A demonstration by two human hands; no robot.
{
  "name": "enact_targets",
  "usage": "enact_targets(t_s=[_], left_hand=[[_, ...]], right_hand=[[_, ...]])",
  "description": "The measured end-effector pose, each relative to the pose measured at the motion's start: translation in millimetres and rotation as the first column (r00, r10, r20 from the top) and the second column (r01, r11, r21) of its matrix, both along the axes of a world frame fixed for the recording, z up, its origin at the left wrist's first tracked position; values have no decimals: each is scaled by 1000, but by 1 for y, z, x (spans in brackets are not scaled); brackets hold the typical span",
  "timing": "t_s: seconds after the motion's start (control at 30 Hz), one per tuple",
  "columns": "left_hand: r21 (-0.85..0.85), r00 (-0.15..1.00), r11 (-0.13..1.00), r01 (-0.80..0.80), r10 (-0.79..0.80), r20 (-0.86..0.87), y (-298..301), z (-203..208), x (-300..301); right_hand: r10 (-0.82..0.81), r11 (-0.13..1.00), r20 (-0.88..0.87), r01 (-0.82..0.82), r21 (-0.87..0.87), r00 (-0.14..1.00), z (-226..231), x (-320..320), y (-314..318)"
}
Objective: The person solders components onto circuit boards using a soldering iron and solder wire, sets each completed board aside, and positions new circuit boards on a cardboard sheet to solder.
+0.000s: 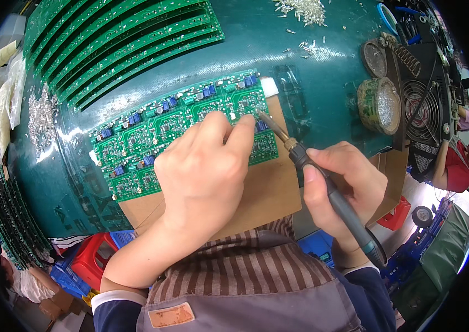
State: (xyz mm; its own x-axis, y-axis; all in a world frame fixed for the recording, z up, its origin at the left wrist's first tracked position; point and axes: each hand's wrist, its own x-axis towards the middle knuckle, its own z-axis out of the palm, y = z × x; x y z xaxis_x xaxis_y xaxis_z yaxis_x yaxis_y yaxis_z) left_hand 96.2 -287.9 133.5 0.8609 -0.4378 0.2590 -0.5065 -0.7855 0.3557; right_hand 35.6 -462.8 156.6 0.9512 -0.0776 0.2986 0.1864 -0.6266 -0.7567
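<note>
A green circuit board panel [162, 127], crowded with small parts and rows of blue components, lies on a sheet of brown cardboard [270, 182]. My left hand [204, 171] rests over its middle with the fingers curled down toward the board. Whatever those fingertips pinch, if anything, is hidden beneath the hand. In my right hand [356, 177] is a soldering iron [348, 213] with a dark grip, held like a pen. Its metal tip points up and left, at the right end of the panel; whether it touches the board I cannot tell.
More green boards [129, 47] stand in a row at the far left. Small clear components [303, 11] lie heaped at the back, others [40, 119] at the left. On the right are a round tin [378, 105], a coiled holder [406, 58] and a fan [423, 110]. A red-sleeved person [460, 166] is beyond.
</note>
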Motion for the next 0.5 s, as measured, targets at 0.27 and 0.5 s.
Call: enact_targets(t_s=[0.27, 0.5], left_hand=[[3, 1000, 1000, -9, 9, 15, 4, 0, -3], [-119, 998, 993, 1, -10, -69, 9, 5, 1]], right_hand=[[-395, 918, 52, 396, -30, 917, -5, -37, -29], [-729, 660, 110, 737, -146, 675, -50, -39, -104]])
